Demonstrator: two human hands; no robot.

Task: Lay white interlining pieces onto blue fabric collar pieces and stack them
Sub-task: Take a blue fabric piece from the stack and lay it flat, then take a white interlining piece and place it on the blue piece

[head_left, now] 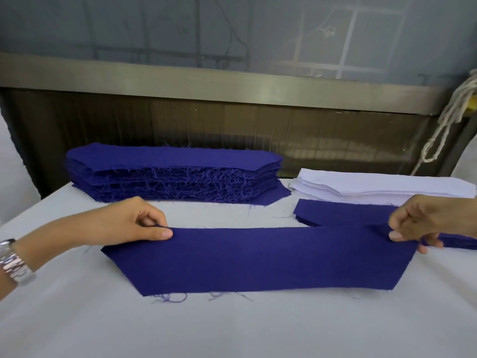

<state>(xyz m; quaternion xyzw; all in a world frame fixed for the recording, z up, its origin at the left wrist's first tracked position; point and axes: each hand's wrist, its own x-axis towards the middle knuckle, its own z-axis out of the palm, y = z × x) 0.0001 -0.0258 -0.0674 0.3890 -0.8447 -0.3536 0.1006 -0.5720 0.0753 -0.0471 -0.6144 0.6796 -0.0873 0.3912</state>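
Observation:
A single blue collar piece (258, 259) lies spread on the white table (232, 326) in front of me. My left hand (129, 223) pinches its upper left corner between thumb and fingers. At the upper right corner my right hand (423, 223) pinches the same piece. A tall stack of blue collar pieces (175, 174) stands at the back left. To the back right sits a pile of white interlining pieces (382, 189). Just in front of that pile lies a low stack of blue pieces (343, 214), partly hidden by my right hand.
A silver watch (13, 259) is on my left wrist. Behind the table runs a dark wall with a metal ledge (232, 86). White cord (449, 120) hangs at the far right. Loose blue threads (170, 297) trail from the piece's near edge.

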